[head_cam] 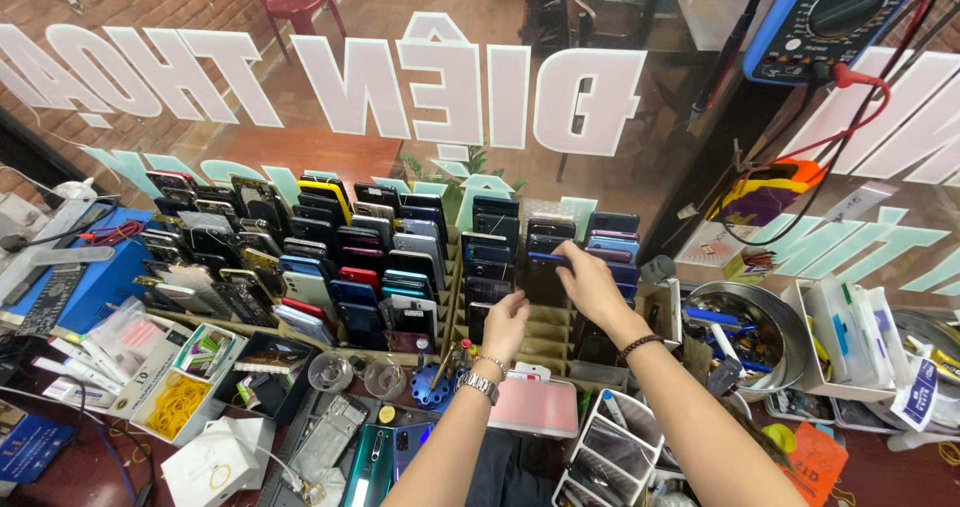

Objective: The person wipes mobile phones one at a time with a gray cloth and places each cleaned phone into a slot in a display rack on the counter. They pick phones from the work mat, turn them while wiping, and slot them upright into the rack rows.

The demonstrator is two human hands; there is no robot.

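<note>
Both my arms reach forward over a cluttered workbench to a wooden rack [548, 332] filled with several upright phones. My right hand [590, 285] grips a dark phone [548, 263] by its top edge, in the rack's right section. My left hand [506, 325] hovers lower, fingers curled, close to a phone slot at the front of the rack; whether it holds anything is hidden. A metal watch and a bracelet sit on my left wrist, a bead bracelet on my right.
More phones fill the rack's left half [300, 267]. A round metal tin of tools [745, 332] and white trays [850, 342] stand right. A multimeter [830, 17] hangs top right. Small boxes [185, 387], a blue tool holder [432, 385] and phones lie near me.
</note>
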